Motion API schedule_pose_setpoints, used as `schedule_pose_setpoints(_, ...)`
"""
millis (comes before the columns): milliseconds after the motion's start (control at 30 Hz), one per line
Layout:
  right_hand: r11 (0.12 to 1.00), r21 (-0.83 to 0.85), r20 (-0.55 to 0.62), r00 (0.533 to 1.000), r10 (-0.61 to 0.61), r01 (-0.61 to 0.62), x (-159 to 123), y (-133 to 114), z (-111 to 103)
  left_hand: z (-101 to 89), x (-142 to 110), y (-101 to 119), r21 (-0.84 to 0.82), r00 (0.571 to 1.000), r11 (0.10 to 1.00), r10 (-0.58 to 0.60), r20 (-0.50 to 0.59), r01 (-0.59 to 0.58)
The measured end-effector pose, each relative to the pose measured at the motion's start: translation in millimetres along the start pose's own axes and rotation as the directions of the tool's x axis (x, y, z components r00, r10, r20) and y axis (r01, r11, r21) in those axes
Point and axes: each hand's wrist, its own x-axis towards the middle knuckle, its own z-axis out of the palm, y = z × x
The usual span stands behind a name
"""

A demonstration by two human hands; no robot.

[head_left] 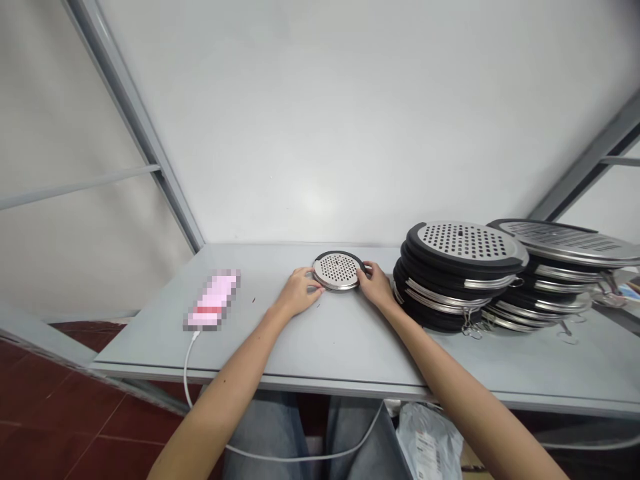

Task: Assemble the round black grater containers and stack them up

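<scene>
stainless perforated disc [337, 271] with a black rim lies flat on the grey steel shelf [330, 350], near the back edge, held between both hands. left hand [299, 292] comes in from the lower left, its fingers [311, 287] curled against the rim. right hand [376, 285] mirrors it from the other side, its fingers [367, 269] over the edge. narrow span on both, each holding the disc from opposite sides. looks like a sound hold: opposed contact at the rim keeps a thin round part centred and leaves the holed face uncovered. best to keep pressure even on both sides so the disc stays level and does not skate on the smooth shelf. right hand sits close to the neighbouring stack, so knuckle clearance matters. just right of it, a leaning stack of matching discs [457, 275] with black rims and silver bands, small wire clips [473, 327] hanging at its base. second tilted stack [560, 267] beyond that. to the left on the shelf, a pixelated phone [213, 300], its white charging cable [188, 380] dropping over the front edge past knees in jeans [265, 433]. labelled plastic bag [427, 443] below the shelf, red floor tiles [75, 407] lower left, white wall [320, 133] behind.
</scene>
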Motion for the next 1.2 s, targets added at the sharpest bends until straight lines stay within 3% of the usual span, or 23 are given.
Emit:
schedule_pose_setpoints(533,0.957,-0.223,0.066,0.983,-0.174,0.184,1.7,2.4,0.3,-5.7,-2.9,11.3,0.051,0.996,0.999,-0.004,0.084,0.000)
schedule_pose_setpoints(767,0.953,-0.217,0.105,0.976,-0.190,0.209,2.2,1.9,-2.5,-8.3,-1.9,14.7,0.030,0.999,1.000,0.001,0.039,-0.002)
schedule_pose_setpoints(1200,0.946,-0.214,0.122,0.968,-0.220,0.242,4.1,3.6,-3.1,-6.1,-3.8,15.0,0.042,0.993,0.999,-0.002,0.122,-0.003)
